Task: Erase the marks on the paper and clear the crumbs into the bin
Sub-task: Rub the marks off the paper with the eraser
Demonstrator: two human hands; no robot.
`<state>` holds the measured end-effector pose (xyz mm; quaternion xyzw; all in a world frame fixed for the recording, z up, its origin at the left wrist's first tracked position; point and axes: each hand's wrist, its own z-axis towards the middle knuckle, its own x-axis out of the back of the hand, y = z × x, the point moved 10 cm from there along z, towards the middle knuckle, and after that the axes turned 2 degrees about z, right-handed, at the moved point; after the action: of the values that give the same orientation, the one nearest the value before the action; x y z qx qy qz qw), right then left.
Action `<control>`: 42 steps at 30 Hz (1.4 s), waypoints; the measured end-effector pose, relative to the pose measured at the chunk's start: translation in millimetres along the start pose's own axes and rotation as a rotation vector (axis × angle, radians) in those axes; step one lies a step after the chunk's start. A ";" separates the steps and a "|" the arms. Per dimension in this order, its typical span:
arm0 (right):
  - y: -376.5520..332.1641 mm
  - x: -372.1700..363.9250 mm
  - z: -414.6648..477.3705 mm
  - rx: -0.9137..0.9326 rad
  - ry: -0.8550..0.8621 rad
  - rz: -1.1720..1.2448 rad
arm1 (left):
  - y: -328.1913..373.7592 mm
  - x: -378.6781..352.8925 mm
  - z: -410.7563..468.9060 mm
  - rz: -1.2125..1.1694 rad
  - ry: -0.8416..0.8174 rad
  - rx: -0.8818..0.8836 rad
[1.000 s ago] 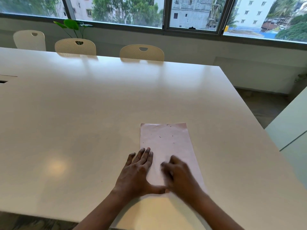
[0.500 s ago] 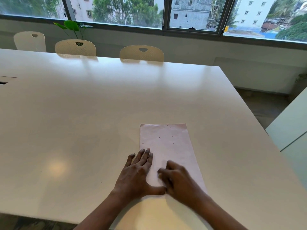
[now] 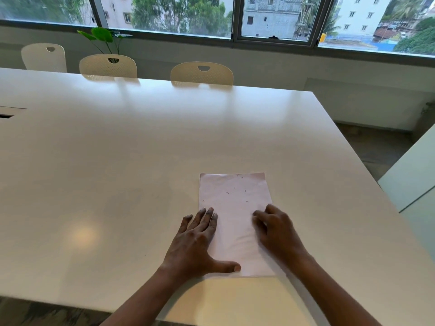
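A pale pink sheet of paper (image 3: 235, 231) lies lengthwise on the white table (image 3: 117, 161) near its front edge. Small dark crumbs (image 3: 227, 192) are scattered over the sheet's far half. My left hand (image 3: 195, 243) lies flat with straight fingers on the sheet's left edge, and its thumb reaches across the near end. My right hand (image 3: 275, 231) is blurred at the sheet's right edge, with its fingers curled down onto the paper. Whatever is under those fingers is hidden. No bin is in view.
Three cream chairs (image 3: 202, 72) stand along the table's far side, with a green plant (image 3: 103, 36) behind them below the windows. A slot (image 3: 7, 115) is cut into the table at far left. The table's right edge borders floor and a pale cabinet (image 3: 414, 175).
My right hand has slid from the middle of the sheet's near end to its right edge. My left hand stays flat in place on the paper.
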<state>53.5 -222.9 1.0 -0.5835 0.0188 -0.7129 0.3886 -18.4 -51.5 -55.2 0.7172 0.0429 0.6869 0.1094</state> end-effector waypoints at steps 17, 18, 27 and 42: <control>-50.6 -24.7 -36.0 0.074 -0.084 0.094 | -0.1 0.1 0.4 0.004 -0.014 0.012; -67.2 -34.6 -44.0 0.133 -0.163 0.132 | -0.4 -0.7 0.7 0.007 -0.014 0.012; 0.3 -7.6 -9.8 -0.047 0.012 0.038 | 0.1 -0.7 0.3 -0.002 -0.024 0.023; 7.5 -9.6 -13.1 -0.057 0.024 0.088 | 20.1 -3.9 1.9 -0.020 -0.054 -0.073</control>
<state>46.5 -228.2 -14.6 -0.5843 0.0695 -0.7012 0.4026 -18.5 -72.0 -54.7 0.7305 0.0220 0.6673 0.1435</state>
